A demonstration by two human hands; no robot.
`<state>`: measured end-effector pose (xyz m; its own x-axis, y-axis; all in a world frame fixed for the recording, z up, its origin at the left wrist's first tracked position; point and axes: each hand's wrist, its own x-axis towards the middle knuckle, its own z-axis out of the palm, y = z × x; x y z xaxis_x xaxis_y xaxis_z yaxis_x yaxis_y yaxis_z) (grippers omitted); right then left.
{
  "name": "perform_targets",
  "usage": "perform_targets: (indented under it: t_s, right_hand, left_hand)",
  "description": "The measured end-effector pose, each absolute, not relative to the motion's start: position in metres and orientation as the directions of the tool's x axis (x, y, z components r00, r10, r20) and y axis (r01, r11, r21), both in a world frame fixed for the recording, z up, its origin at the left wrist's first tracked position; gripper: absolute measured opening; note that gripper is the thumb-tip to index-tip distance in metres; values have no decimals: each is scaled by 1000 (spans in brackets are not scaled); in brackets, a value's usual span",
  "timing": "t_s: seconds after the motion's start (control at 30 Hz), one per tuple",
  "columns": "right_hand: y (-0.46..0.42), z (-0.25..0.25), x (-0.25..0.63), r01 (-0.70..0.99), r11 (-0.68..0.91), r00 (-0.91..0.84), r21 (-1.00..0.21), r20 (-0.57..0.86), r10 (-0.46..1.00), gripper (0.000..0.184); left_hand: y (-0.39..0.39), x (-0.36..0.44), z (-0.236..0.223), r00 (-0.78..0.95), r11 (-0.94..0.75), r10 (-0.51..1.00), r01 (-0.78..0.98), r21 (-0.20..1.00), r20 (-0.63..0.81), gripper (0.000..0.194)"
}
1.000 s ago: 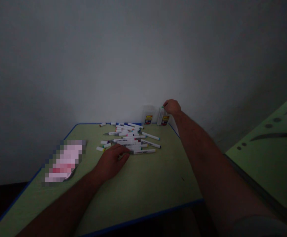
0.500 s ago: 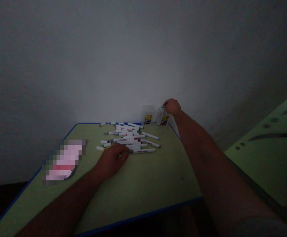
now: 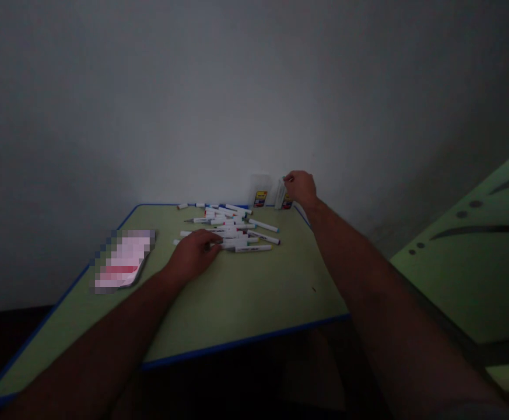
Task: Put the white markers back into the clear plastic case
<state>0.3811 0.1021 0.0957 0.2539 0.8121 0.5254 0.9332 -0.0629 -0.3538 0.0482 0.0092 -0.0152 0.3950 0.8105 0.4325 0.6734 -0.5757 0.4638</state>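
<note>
At the left end of a loose pile of white markers (image 3: 240, 226), my left hand (image 3: 195, 251) is closed, its fingertips on the end of a marker (image 3: 235, 244) in the pile. Farther back on the right, my right hand (image 3: 301, 186) reaches a see-through plastic case (image 3: 287, 204) standing near the wall. Its thumb and fingers pinch the top of an upright white marker (image 3: 279, 195) at that case. Part of the case is behind the hand. Beside it stands a second clear case (image 3: 260, 189) with a yellow and dark label.
The green table (image 3: 237, 309) has a blue edge and meets a grey wall at the back. A blurred pink and white item (image 3: 125, 256) lies on the left. A small dark bit (image 3: 313, 289) lies at front right. A green panel (image 3: 477, 268) stands at the right.
The whole view has tilted, so the table appears higher. My left hand has shifted slightly over the left ends of the markers. My right hand stays at the right case, pinching the marker's top.
</note>
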Motion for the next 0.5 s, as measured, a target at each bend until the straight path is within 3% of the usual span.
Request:
perform_targets:
  t_s: [0.23, 0.5]
  right_hand:
    - [59, 56, 351, 904, 71, 166, -421, 500, 850, 18]
    - [21, 19, 323, 818, 114, 192, -563, 455, 870, 15]
  left_hand:
    - [8, 40, -2, 306, -503, 845, 731, 461, 438, 31]
    - [18, 21, 3, 119, -343, 900, 787, 513, 420, 31]
